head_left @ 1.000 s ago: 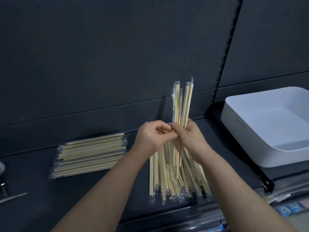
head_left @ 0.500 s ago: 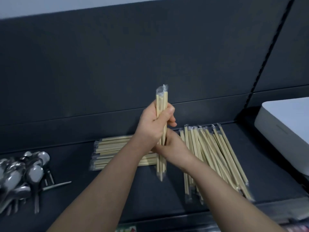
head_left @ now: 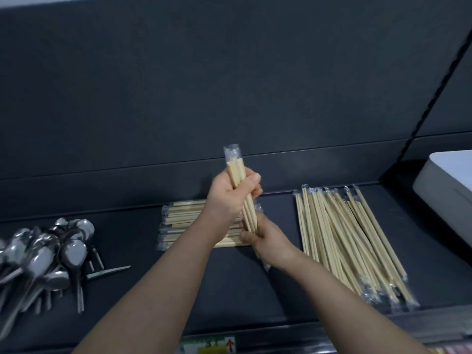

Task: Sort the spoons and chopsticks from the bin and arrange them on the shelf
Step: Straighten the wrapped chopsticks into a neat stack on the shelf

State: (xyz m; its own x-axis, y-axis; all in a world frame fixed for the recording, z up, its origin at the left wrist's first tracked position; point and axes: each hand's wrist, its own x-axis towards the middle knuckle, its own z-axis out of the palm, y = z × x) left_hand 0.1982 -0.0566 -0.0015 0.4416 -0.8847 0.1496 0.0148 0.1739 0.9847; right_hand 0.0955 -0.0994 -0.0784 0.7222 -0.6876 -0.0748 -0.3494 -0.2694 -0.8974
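chopsticks [head_left: 241, 192], light, stiff and slippery in plastic sleeves, sit gripped by left hand [head_left: 231, 194] mid-bundle, right hand [head_left: 265, 237] pinching the tips.

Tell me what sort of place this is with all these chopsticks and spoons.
Probably a shop aisle: a dark metal shelf with a slotted upright, a label strip on its front edge, and wrapped chopsticks and spoons laid out in bulk.

A pile of shiny metal spoons [head_left: 43, 259] is lying at the left of the flat dark shelf [head_left: 229, 290]. A neat stack of wrapped wooden chopsticks [head_left: 184, 218] is lying in the middle, with a loose heap of wrapped chopsticks [head_left: 342, 238] to its right. A white plastic bin [head_left: 449, 195] is sitting farthest right. The left hand [head_left: 227, 198] and right hand [head_left: 265, 238] are holding a thin wrapped bundle [head_left: 236, 172] over the stack.
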